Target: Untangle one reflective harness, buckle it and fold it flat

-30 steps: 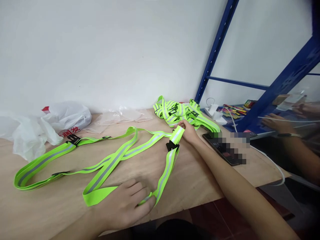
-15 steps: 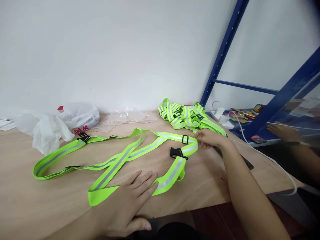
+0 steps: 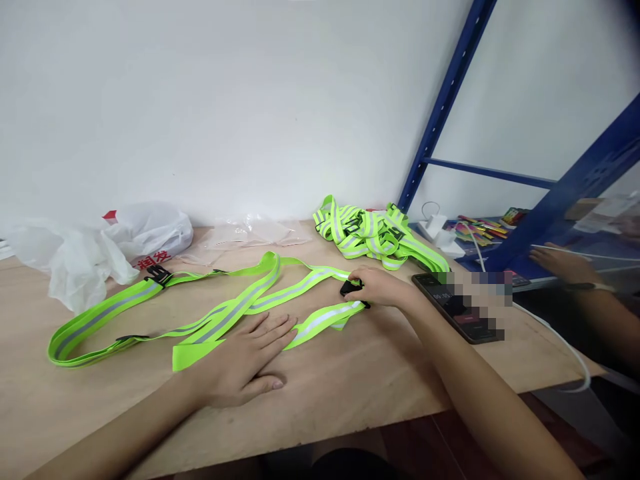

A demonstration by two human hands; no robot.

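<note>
Centrally, one neon-yellow reflective strap point(image 3: 240, 303) with grey stripe sprawls across the wooden table point(image 3: 350, 380); left hand point(image 3: 245, 357) presses flat, right hand point(image 3: 380, 288) pinches its black buckle point(image 3: 350, 288). One strap pile point(image 3: 373, 233) at one o'clock.

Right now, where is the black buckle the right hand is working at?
In the head view the black buckle sits right of centre on the wooden table, under the right hand fingertips, on the spread-out reflective strap, left of the phone.

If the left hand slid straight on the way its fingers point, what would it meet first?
The left hand points up and right across the strap. Going on, it would likely meet the right hand at the black buckle; depth is uncertain.
</note>
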